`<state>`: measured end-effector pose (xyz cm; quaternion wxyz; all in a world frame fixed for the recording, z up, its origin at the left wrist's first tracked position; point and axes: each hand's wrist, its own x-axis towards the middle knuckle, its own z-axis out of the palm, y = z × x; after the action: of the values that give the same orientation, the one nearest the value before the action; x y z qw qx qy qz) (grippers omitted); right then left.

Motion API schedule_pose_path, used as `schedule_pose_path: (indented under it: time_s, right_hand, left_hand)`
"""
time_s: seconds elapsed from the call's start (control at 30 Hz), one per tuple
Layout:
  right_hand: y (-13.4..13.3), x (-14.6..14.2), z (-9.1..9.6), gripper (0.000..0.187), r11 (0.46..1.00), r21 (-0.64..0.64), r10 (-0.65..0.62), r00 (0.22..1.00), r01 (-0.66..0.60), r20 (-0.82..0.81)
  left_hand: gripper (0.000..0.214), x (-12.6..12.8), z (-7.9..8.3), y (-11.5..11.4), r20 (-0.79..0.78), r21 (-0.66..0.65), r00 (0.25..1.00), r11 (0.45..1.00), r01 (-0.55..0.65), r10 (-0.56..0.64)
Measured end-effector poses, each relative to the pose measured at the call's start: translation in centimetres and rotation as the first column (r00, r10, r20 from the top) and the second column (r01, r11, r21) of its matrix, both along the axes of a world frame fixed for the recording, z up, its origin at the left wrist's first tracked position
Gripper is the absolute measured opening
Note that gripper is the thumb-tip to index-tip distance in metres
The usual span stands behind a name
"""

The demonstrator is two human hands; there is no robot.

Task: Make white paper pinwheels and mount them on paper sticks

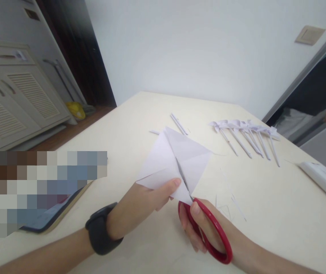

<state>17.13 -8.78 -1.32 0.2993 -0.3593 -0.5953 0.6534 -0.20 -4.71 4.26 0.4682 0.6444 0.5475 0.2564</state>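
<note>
Pinched between the thumb and fingers of my left hand is a creased square of white paper, held above the table with one corner toward me. A dark band circles my left wrist. My right hand grips the red-handled scissors, thumb and fingers through the loops. The scissor blades lie at the paper's near corner, along a diagonal line; part of a dark blade shows between the paper's two sides. Whether the blades are fully closed I cannot tell.
Several paper pinwheels on rolled paper sticks lie at the back right of the table. Loose paper sticks rest behind the held paper. Thin paper strips are scattered at right, near a white roll. A blurred-out tablet-like device lies left.
</note>
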Motion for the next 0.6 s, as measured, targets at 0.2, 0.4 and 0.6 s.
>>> schedule_pose_path:
  time_s: [0.2, 0.4, 0.6]
  right_hand:
    - [0.09, -0.07, 0.28, 0.043, 0.999, 0.018, -0.03, 1.0, 0.03, -0.004]
    - [0.17, -0.25, 0.21, 0.044, 0.999, 0.03, -0.034, 0.999, 0.034, -0.006]
    - [0.15, -0.28, -0.13, 0.045, 0.999, 0.019, -0.039, 0.999, 0.04, -0.023]
  left_hand:
    - [0.049, -0.08, -0.15, 0.0, -0.002, 0.001, 1.0, 1.0, 0.022, -0.022]
    - [0.047, -0.19, -0.65, 0.2, 0.011, 0.016, 1.0, 1.0, 0.015, -0.016]
    - [0.046, -0.01, 0.02, 0.01, -0.007, 0.0, 1.0, 1.0, 0.023, -0.023]
